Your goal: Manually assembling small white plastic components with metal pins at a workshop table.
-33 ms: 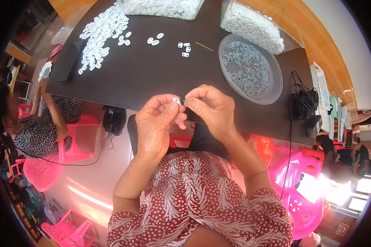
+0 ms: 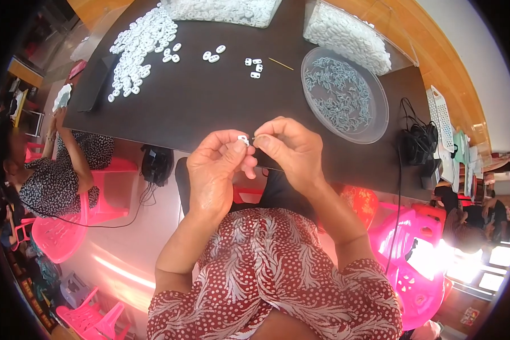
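In front of me, at the table's near edge, both hands are held close together. My left hand (image 2: 216,164) pinches a small white plastic piece (image 2: 243,138) with holes between thumb and forefinger. Thumb and fingers of my right hand (image 2: 292,150) are closed on a tiny thin metal-looking piece, perhaps a screw, its tip facing the white piece. Most of it is hidden by the fingertips. Beyond my hands lie several small white blocks (image 2: 255,68) next to a thin brass-coloured rod (image 2: 281,64). A few white oval pieces (image 2: 213,58) lie farther left.
A round clear tray (image 2: 383,116) of small blue-grey screw-like pieces stands right on the dark table (image 2: 198,105). Clear boxes of white pieces (image 2: 351,37) stand at the back. A white heap (image 2: 139,51) spreads left. Black cables (image 2: 418,139) lie right. Another person (image 2: 56,175) sits left.
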Demonstrator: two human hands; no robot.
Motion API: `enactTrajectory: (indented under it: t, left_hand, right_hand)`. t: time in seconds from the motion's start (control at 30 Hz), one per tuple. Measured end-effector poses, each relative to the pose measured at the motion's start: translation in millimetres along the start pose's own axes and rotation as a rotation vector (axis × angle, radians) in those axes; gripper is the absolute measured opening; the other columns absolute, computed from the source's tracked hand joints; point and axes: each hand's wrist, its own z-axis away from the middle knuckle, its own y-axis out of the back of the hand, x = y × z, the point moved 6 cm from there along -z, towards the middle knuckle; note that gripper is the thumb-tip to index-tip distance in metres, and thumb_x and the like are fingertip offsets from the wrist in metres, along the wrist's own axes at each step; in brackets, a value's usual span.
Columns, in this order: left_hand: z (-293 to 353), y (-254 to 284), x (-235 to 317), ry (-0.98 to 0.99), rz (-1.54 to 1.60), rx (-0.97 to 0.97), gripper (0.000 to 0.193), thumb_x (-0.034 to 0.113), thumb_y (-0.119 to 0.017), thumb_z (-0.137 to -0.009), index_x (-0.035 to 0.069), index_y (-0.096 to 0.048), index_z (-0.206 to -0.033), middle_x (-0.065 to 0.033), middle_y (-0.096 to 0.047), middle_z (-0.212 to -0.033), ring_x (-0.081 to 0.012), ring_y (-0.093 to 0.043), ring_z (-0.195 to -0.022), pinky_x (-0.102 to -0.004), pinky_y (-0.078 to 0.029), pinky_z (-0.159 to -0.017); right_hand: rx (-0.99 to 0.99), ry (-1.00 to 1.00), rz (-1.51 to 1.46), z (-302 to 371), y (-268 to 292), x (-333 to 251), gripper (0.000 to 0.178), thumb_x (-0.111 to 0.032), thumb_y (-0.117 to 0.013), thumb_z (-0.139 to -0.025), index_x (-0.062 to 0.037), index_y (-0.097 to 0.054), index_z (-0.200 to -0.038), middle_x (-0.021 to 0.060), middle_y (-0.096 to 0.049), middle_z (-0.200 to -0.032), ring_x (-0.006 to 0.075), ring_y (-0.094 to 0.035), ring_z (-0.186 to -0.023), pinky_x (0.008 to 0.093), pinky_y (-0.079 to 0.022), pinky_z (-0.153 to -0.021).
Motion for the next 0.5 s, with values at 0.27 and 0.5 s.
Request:
enactTrajectory:
  t: [0.27, 0.5]
  left_hand:
    - [4, -4, 1, -0.044, -0.050, 0.023, 0.013, 0.010, -0.059, -0.090, -0.002, -0.056, -0.094, -0.0081, -0.059, -0.079, -0.0133, -0.055, -0.060, -0.0242, -0.045, -0.053]
    - [5, -2, 1, -0.096, -0.059, 0.021, 0.011, 0.009, -0.058, -0.090, -0.002, -0.056, -0.094, -0.0077, -0.059, -0.079, -0.0125, -0.055, -0.060, -0.0240, -0.045, -0.052]
  right_hand:
    - [-0.018, -0.032, -0.096, 3, -7, 8, 0.004, -0.001, -0.058, -0.088, 0.0017, -0.060, -0.091, 0.0050, -0.062, -0.084, 0.0084, -0.059, -0.076, 0.0235, -0.050, -0.069]
    - [-0.010, -0.009, -0.070, 3, -9, 9, 0.004, -0.001, -0.059, -0.087, 0.0012, -0.060, -0.091, 0.0046, -0.061, -0.083, 0.0079, -0.059, -0.072, 0.0229, -0.049, -0.065]
